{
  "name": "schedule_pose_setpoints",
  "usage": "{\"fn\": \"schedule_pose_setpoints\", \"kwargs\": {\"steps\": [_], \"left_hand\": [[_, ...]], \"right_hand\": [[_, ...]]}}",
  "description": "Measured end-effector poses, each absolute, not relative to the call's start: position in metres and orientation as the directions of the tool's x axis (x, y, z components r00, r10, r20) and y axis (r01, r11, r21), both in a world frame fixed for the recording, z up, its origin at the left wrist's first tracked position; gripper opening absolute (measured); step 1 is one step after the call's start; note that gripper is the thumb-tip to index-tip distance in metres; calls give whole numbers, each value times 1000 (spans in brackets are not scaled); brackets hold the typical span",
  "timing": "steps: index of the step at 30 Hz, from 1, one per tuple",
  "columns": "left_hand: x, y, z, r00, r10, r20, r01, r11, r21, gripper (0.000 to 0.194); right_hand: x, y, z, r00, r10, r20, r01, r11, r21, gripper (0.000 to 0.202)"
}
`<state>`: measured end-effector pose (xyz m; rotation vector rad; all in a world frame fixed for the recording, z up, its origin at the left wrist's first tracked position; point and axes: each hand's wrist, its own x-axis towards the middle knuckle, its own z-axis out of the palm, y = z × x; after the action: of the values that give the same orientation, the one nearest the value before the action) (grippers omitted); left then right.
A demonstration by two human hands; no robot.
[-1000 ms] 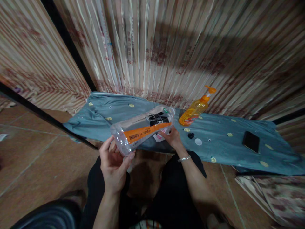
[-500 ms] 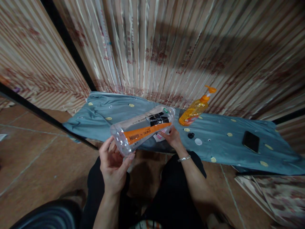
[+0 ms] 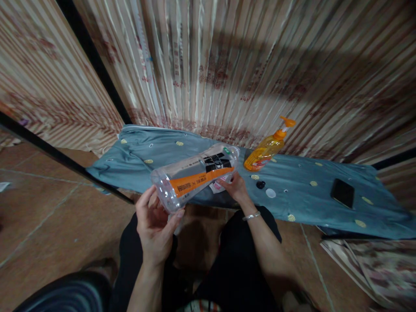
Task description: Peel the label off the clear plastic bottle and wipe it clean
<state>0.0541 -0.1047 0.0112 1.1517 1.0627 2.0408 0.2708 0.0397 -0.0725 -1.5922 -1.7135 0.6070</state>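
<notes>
Student: What has altered over the last second?

Tutor: Very little. The clear plastic bottle (image 3: 199,172) lies tilted across both hands, above the near edge of the teal patterned cloth (image 3: 312,206), with almost the same pose as a second ago. This suggests a steady hold, with the work at a pause.

Student: And the left hand (image 3: 155,227)?

Tutor: Partly curled, fingers and thumb spread around the base end of the bottle, gripping it from below.

Student: The right hand (image 3: 237,190)?

Tutor: It is at the neck end, thumb against a white item with pink markings (image 3: 218,185) beneath the bottle. The bottle hides the other fingers; how far they are closed, and whether they grip bottle, item or both, cannot be told.

Student: What surrounds them?

Tutor: An orange pump bottle (image 3: 264,151) stands on the cloth beyond the right hand. Nearer lie a small black object (image 3: 260,185) and a white disc (image 3: 271,193), just beside each other; well apart, toward the right end, lies a black smartphone (image 3: 342,193).
</notes>
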Motion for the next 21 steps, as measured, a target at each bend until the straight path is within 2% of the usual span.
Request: {"fn": "schedule_pose_setpoints", "kwargs": {"steps": [9,21], "left_hand": [[54,-106,12,-467,774,428,-93,-524,846,68],[54,-107,13,-462,781,420,-101,-517,850,68]], "right_hand": [[269,39,-68,39,994,106,633,57,-772,60],[270,39,-69,23,991,129,623,86,-777,58]]}}
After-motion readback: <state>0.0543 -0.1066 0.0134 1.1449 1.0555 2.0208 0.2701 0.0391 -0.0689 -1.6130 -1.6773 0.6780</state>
